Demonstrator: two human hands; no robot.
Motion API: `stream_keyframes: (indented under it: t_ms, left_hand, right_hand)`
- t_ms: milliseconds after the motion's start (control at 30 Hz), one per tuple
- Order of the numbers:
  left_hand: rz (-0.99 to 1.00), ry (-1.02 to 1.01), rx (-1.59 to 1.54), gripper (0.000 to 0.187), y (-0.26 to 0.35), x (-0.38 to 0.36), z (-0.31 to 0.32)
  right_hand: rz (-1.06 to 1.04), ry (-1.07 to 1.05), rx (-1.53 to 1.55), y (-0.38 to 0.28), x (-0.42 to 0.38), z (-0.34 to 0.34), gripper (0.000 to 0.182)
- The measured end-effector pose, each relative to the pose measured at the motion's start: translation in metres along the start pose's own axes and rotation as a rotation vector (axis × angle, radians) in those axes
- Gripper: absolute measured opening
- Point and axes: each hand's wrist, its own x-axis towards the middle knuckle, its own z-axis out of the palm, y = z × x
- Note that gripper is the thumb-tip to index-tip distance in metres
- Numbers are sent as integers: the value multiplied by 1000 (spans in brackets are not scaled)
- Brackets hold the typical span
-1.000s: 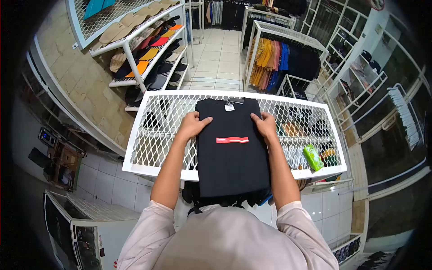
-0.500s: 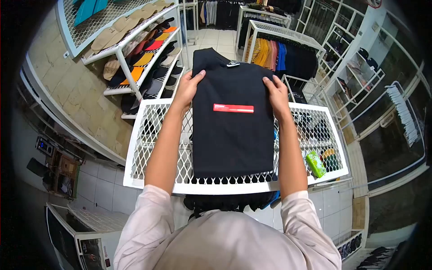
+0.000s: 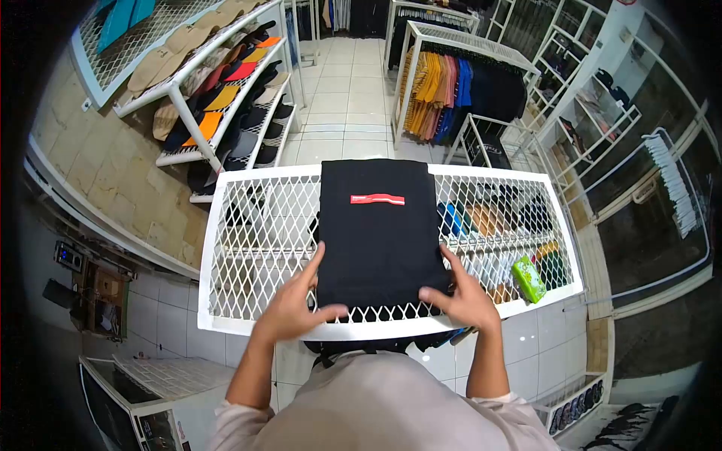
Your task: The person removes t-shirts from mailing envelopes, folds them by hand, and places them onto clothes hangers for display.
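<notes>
The step in hand is judged to be the placing and squaring of the folded black T-shirt [image 3: 380,248] on the white mesh tabletop [image 3: 376,329]. The T-shirt lies flat at mid-length of the tabletop, with its red chest print [image 3: 377,199] toward the far end; its far edge reaches the far rim, and its near edge lies just inside the near rim. The collar is not visible. Any further handling calls for even contact at both near corners, so that the fold stays straight and its layers do not slip. The left hand [image 3: 289,308] is spread, thumb well apart from the fingers: the fingers lie along the left edge, the thumb at the near-left corner. The right hand [image 3: 470,301] is likewise spread, fingers along the right edge, thumb over the near-right corner. Neither hand is closed on the fabric; whether the thumbs press on it or hover just above cannot be told. A green packet [image 3: 529,279] rests on the tabletop, near the right hand.
</notes>
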Motion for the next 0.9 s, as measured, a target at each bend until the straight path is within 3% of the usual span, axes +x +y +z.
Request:
stream_keyframes:
  t_ms: [67, 100, 167, 233, 300, 367, 400, 433, 500, 533, 567, 600, 633, 700, 733, 767, 833, 900]
  left_hand:
    - [284, 176, 326, 102, -1, -11, 8]
    - [283, 175, 325, 102, -1, -8, 6]
    - [132, 42, 5, 98, 2, 7, -6]
    - [219, 115, -110, 89, 30, 34, -26]
    - [186, 201, -195, 81, 43, 76, -48]
    - [269, 369, -321, 77, 24, 139, -53]
    - [144, 394, -391, 78, 30, 156, -51]
    - [45, 424, -116, 83, -8, 189, -51]
    - [-62, 456, 145, 89, -98, 237, -27]
    - [4, 460, 70, 91, -104, 229, -22]
    - [74, 468, -3, 94, -111, 216, -14]
    - [-156, 323, -2, 90, -42, 166, -28]
    - [-171, 323, -8, 90, -38, 151, -27]
    - [-26, 396, -132, 86, -44, 119, -20]
    - [-53, 423, -126, 64, -30, 104, -17]
    - [-55, 423, -124, 64, -33, 99, -14]
    - [-62, 406, 39, 42, -33, 92, -11]
    - [-53, 384, 67, 35, -25, 94, -10]
  right_hand:
    - [-48, -20, -16, 3, -5, -3, 98]
    - [-101, -45, -34, 3, -7, -5, 99]
    - [-85, -36, -47, -9, 7, -15, 97]
    - [-337, 80, -81, -30, 36, -32, 86]
    - [-299, 164, 251, -48, 83, -46, 79]
    - [-299, 276, 395, -49, 143, -48, 75]
    - [-208, 350, 312, -34, 178, -43, 74]
    - [-114, 422, 228, -9, 207, -32, 74]
    - [119, 347, 47, 42, 241, -10, 78]
    - [58, 409, -130, 43, 227, -4, 80]
    - [74, 423, -71, 33, 204, -5, 78]
    - [67, 451, -36, 27, 180, -5, 75]
    - [66, 474, -4, 24, 159, -7, 72]
    - [18, 509, 86, 31, 125, -4, 62]
    - [42, 513, 66, 23, 108, -2, 50]
    - [59, 468, 107, 34, 105, -1, 41]
    - [74, 377, 52, 35, 98, 1, 37]
    - [24, 393, 70, 33, 101, 4, 36]
